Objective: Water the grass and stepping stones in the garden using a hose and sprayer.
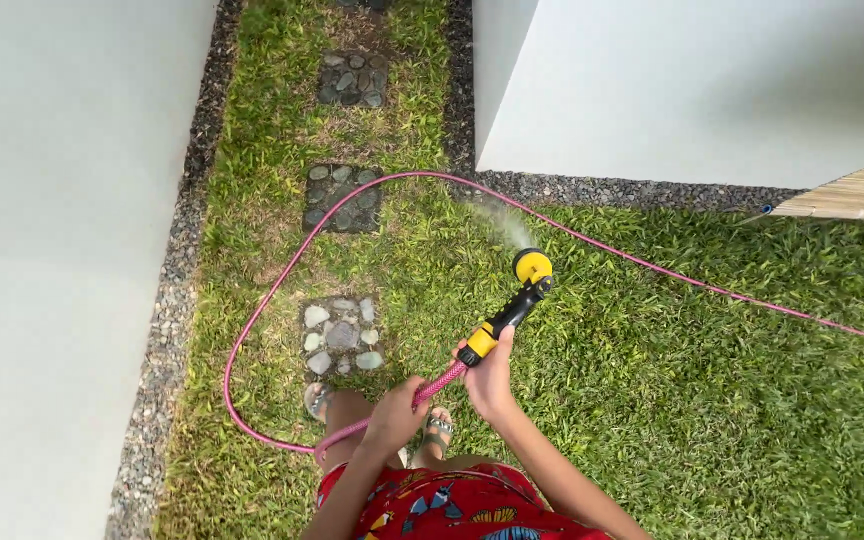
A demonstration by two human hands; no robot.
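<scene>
I see a green grass lawn [652,380] between pale grey walls [52,250], edged with strips of dark gravel [167,330]. A long pink garden hose [272,295] loops across the grass past three square pebble stepping stones [341,335] — one lies just beside my feet. My right hand [492,378] is clamped around the yellow-and-black spray nozzle [512,305], which throws a fine mist. My left hand [397,410] is closed on the hose just behind it.

Open green grass lawn [652,400] is lying free ahead and to the right; tall pale walls [42,250] are closing in both sides, and the looping pink garden hose [252,330] is crossing it.
</scene>
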